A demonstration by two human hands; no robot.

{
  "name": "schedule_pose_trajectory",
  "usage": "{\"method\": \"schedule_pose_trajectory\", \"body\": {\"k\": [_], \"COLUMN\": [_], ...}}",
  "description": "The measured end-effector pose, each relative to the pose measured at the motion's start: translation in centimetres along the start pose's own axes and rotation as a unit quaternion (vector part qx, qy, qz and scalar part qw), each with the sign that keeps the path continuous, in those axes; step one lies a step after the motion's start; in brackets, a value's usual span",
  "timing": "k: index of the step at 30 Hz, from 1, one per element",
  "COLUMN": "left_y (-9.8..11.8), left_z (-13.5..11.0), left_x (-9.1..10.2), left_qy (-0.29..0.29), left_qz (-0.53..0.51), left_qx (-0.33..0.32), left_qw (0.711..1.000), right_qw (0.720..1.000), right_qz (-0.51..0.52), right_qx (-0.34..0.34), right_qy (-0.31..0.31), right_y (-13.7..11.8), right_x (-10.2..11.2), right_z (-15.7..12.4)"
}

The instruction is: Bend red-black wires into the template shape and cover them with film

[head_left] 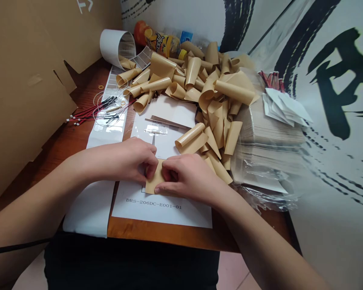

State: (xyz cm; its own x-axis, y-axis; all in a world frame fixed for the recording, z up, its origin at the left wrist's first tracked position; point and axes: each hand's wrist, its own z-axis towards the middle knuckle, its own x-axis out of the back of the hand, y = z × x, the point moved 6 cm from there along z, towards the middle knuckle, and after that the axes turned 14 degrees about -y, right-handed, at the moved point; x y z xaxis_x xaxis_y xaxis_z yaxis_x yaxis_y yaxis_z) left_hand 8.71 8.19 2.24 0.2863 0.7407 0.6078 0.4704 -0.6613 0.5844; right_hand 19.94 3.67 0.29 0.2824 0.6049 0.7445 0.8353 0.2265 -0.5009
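A small square of tan sheet (pixel 155 177) lies on a white printed paper (pixel 161 210) marked DRS-206DC-E001-01. My left hand (pixel 130 161) presses its fingertips on the sheet's upper left edge. My right hand (pixel 190 177) grips the sheet from the right, with fingers curled over it and the thumb near its lower corner. Much of the sheet is hidden under my fingers. Just beyond my hands, a heap of curled tan sheets (pixel 205 92) rises, and a metal tool or pin (pixel 153 139) lies on the papers behind my left hand.
A wooden table (pixel 169 235) carries a stack of flat sheets in plastic (pixel 269 141), red-and-black wires (pixel 99 110), and a white label roll (pixel 117 48). Bottles (pixel 163 42) stand at the back. Cardboard (pixel 24 80) walls the left; a painted banner (pixel 329 80) hangs right.
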Motion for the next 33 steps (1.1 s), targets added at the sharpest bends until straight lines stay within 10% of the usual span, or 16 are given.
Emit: {"method": "schedule_pose_trajectory", "body": {"k": [33], "left_y": [-0.1], "left_z": [0.2], "left_x": [-1.0], "left_qy": [-0.053], "left_qz": [-0.046], "left_qx": [-0.001], "left_qw": [0.998], "right_qw": [0.977], "right_qz": [0.135], "right_qx": [0.166], "right_qy": [-0.013], "right_y": [-2.6], "right_x": [-0.4], "right_z": [-0.8]}}
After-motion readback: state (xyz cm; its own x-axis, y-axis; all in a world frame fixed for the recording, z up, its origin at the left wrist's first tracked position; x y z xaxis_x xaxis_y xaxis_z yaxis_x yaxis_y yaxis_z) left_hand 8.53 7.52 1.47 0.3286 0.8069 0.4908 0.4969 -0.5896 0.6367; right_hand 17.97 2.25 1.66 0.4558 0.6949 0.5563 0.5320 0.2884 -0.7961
